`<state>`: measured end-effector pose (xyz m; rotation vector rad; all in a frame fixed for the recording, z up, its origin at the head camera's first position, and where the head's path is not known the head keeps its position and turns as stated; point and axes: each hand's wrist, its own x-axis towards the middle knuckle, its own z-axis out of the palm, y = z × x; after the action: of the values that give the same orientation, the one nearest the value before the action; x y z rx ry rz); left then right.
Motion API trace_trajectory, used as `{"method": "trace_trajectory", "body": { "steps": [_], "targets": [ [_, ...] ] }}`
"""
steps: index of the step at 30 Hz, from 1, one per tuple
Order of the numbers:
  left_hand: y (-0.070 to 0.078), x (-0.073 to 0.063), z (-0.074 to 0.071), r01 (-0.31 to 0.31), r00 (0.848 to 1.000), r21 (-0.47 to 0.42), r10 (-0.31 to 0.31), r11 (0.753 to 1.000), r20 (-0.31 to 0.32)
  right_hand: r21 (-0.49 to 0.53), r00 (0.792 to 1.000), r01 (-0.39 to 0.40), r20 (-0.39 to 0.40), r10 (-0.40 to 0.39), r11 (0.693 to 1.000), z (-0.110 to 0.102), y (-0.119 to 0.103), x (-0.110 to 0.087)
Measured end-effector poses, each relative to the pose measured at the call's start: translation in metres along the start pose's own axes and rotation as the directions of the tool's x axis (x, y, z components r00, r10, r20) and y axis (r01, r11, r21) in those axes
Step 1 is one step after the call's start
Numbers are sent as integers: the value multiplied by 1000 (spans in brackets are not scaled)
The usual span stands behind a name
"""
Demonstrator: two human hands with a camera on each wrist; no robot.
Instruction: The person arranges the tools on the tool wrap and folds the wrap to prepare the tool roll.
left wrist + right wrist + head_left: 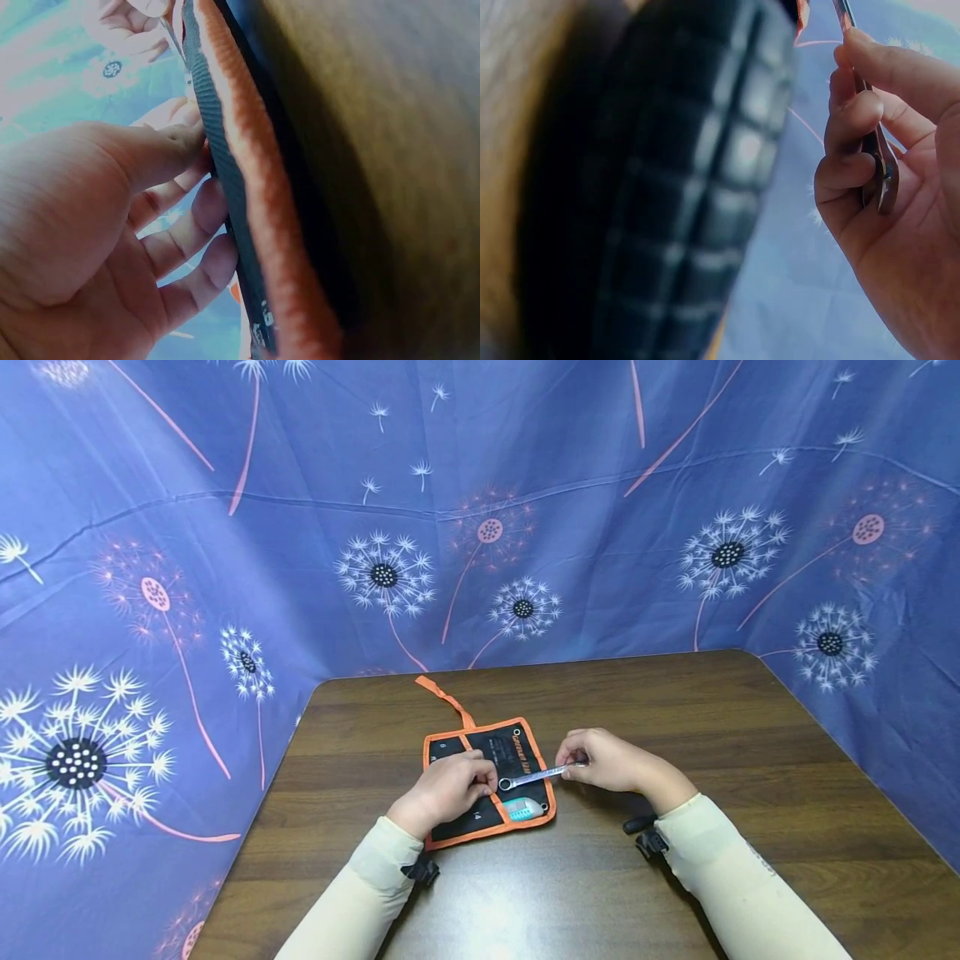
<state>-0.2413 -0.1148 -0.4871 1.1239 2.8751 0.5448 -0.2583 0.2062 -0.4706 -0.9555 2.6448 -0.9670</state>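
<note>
My right hand [607,760] grips a silver combination wrench [536,777] near its open end. That end lies against the curled fingers in the right wrist view, while the ring end points left over the black tool pouch [450,832] with orange trim. My left hand [450,789] is at the pouch's middle orange band, close to the wrench's ring. In the left wrist view, its thumb and forefinger pinch at the pouch's pocket edge, and the other fingertips rest against the black fabric. The pouch lies spread on the table, partly covered by my left hand.
A teal and whitish item [525,810] sits at the pouch's near right corner. An orange strap [446,695] stretches from its far edge. By my right wrist is a black handle [639,824], with a gridded surface up close. The brown table [675,710] meets a blue dandelion-print cloth.
</note>
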Motion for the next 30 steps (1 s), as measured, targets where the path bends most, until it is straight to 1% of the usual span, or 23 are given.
{"method": "trace_trajectory", "body": {
  "steps": [4,10,13,22,30],
  "targets": [
    [2,0,0,-1,1000,6,1,1000,7,-2,1000,9,13,-9,1000,2,-2,1],
    [3,1,1,-5,1000,16,5,1000,8,-2,1000,11,9,-11,1000,4,-4,2],
    [3,1,1,-8,1000,14,7,1000,10,-1,1000,25,13,-25,1000,6,-5,3],
    [4,0,3,-37,999,24,37,999,5,-2,999,50,4,-50,999,12,-8,6],
    [5,1,3,-41,999,19,41,999,-2,-9,999,41,28,-41,999,15,-14,9]
  ]
}}
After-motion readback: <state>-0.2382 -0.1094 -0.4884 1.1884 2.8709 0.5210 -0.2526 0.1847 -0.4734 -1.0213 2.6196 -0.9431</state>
